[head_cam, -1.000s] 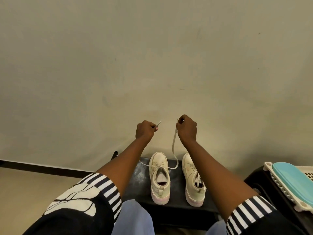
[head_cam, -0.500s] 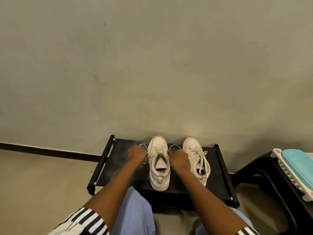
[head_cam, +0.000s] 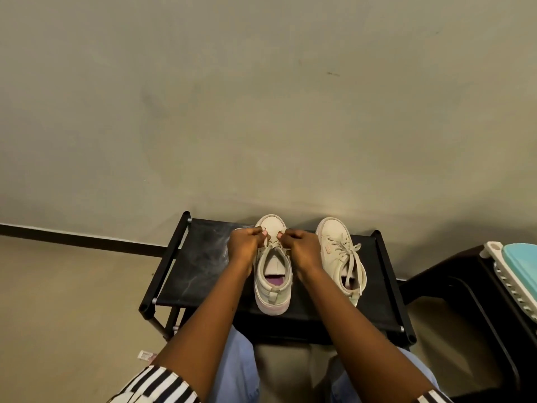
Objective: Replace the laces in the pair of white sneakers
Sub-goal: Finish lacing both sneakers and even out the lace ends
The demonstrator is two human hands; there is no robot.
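In the head view, a black bench (head_cam: 197,266) is seen in the lower middle of the frame, set against a plain wall (head_cam: 261,112), and two white sneakers are stood on it with their toes toward the wall. The first sneaker (head_cam: 273,289), at the centre of the frame, is flanked by both hands. The left hand (head_cam: 244,245) is placed at its left side and the right hand (head_cam: 302,248) at its right side, both near the toe end. The grip of each hand is closed: the fingers are curled and the lace (head_cam: 273,245) is pinched where it crosses the front eyelets. A pink insole is seen inside the wide opening. The second sneaker (head_cam: 328,231) is stood just to the right, apart from the hands, with its threaded laces (head_cam: 348,251) draped loosely over its opening. At the right edge a white basket (head_cam: 499,271) with a teal lid is carried on a black stool (head_cam: 453,274). A striped sleeve (head_cam: 157,385) is shown at the bottom left.
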